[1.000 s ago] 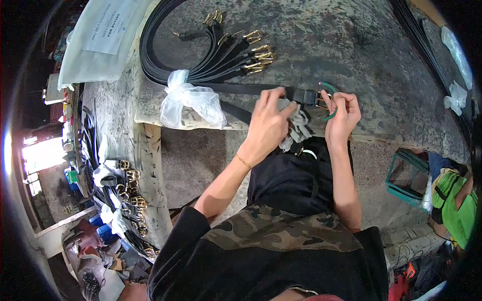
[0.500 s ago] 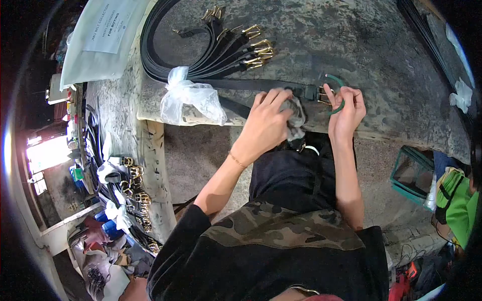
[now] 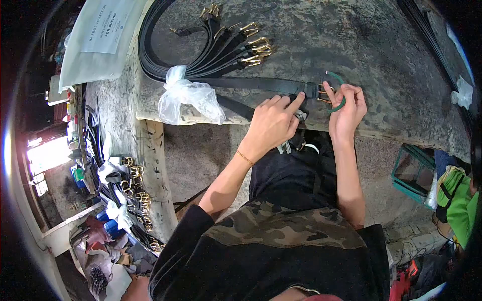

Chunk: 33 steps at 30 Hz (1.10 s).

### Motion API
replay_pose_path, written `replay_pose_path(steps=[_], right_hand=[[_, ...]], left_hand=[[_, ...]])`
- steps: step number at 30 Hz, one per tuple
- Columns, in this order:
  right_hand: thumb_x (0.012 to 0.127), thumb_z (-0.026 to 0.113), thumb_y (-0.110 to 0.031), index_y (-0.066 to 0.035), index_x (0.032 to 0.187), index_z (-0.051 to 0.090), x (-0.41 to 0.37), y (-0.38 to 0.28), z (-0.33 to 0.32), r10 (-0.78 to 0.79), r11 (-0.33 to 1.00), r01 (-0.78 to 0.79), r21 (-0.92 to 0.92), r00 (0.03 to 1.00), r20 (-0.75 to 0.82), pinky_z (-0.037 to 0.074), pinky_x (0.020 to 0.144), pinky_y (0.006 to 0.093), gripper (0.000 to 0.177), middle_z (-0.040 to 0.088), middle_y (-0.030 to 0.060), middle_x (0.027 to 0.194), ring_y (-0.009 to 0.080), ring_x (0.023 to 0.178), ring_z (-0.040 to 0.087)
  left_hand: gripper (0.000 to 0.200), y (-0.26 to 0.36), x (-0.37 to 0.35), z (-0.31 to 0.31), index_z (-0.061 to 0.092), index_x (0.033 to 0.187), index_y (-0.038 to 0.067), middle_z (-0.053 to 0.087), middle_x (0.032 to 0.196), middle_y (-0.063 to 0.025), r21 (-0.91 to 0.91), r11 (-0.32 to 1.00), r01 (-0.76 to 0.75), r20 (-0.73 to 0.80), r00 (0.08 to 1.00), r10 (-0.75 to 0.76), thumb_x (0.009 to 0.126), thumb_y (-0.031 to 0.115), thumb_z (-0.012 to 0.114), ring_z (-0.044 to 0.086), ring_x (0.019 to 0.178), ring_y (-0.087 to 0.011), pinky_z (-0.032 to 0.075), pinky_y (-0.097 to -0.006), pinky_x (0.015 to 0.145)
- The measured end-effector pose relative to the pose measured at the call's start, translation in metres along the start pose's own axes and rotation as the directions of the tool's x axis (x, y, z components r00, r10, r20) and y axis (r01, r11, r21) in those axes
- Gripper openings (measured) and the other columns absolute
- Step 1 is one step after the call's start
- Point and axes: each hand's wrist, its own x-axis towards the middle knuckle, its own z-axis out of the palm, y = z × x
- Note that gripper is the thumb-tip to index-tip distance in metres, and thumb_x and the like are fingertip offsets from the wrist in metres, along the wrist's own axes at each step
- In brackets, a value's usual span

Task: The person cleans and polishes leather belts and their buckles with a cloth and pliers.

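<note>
Pressing a grey cloth onto a black leather belt, a worker's left hand lies with its fingers stretched forward and flat, the cloth trapped under the palm and a loose end hanging off the table's near edge. The belt runs across the front of a mottled stone worktable, its brass buckle pointing toward the right hand. That hand's fingers are curled shut around a green curved piece, with the thumb reaching to the buckle and pinning that end in place.

Done well, this stroke likely calls for even downward pressure, the strap held taut and flat between the two hands, and the cloth kept clear of the buckle's prong so it does not snag.

Just behind the strap, a bundle of black belts with brass buckles fans out, tied with a clear plastic bag. A labelled white packet lies at the table's far left corner. More buckled belts are heaped below to the left, and a green crate stands on the floor to the right, beside another person in green clothing.
</note>
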Motion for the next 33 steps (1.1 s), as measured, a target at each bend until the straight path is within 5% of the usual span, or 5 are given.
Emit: replay_pose_path(steps=[11, 15, 17, 25, 33], right_hand=[[0.098, 0.054, -0.007, -0.002, 0.085, 0.054, 0.005, -0.015, -0.004, 0.145, 0.987, -0.146, 0.074, 0.989, 0.014, 0.047, 0.107, 0.0567, 0.014, 0.043, 0.0015, 0.07, 0.0117, 0.064, 0.047], [0.098, 0.054, -0.009, -0.004, 0.082, 0.05, 0.006, -0.015, -0.004, 0.194, 0.971, -0.191, 0.146, 0.981, -0.008, 0.041, 0.112, 0.0581, 0.018, 0.04, 0.0005, 0.07, 0.0126, 0.065, 0.044], [0.098, 0.055, -0.009, -0.004, 0.082, 0.049, 0.007, -0.015, -0.002, 0.184, 0.974, -0.177, 0.142, 0.982, -0.038, 0.04, 0.113, 0.0581, 0.017, 0.04, 0.0006, 0.071, 0.0126, 0.066, 0.043], [0.097, 0.055, -0.007, -0.005, 0.086, 0.05, 0.012, -0.009, -0.007, 0.173, 0.967, -0.16, 0.198, 0.984, -0.049, 0.037, 0.115, 0.059, 0.012, 0.041, 0.0011, 0.071, 0.0142, 0.066, 0.042], [0.095, 0.062, -0.01, -0.005, 0.085, 0.056, 0.019, -0.014, -0.019, 0.235, 0.936, -0.238, 0.259, 0.971, 0.042, 0.039, 0.112, 0.0601, 0.013, 0.048, 0.002, 0.074, 0.0163, 0.069, 0.048]], left_hand=[[0.039, 0.003, 0.005, 0.0, 0.06, 0.117, 0.004, 0.057, 0.096, -0.0143, -0.092, 0.994, 0.054, -0.021, 0.998, -0.056, 0.078, 0.007, 0.06, 0.064, 0.085, -0.0345, 0.053, -0.0446, 0.072], [0.03, 0.006, 0.03, 0.016, 0.061, 0.108, 0.002, 0.058, 0.102, -0.0153, -0.264, 0.963, -0.048, -0.36, 0.931, -0.053, 0.079, 0.001, 0.064, 0.062, 0.088, -0.0345, 0.053, -0.043, 0.075], [0.028, 0.006, 0.044, 0.027, 0.062, 0.107, 0.002, 0.058, 0.105, -0.015, -0.069, 0.994, -0.09, -0.385, 0.921, 0.056, 0.081, 0.008, 0.068, 0.058, 0.099, -0.0341, 0.051, -0.042, 0.08], [0.037, 0.013, 0.027, 0.028, 0.062, 0.115, -0.003, 0.051, 0.132, -0.0152, 0.345, 0.927, -0.144, -0.103, 0.976, 0.19, 0.083, 0.016, 0.061, 0.049, 0.117, -0.0302, 0.049, -0.0435, 0.086], [0.035, 0.012, 0.017, 0.022, 0.062, 0.113, -0.005, 0.05, 0.131, -0.0169, 0.297, 0.932, -0.209, -0.083, 0.966, 0.243, 0.082, 0.011, 0.058, 0.047, 0.123, -0.0327, 0.049, -0.0461, 0.091]])
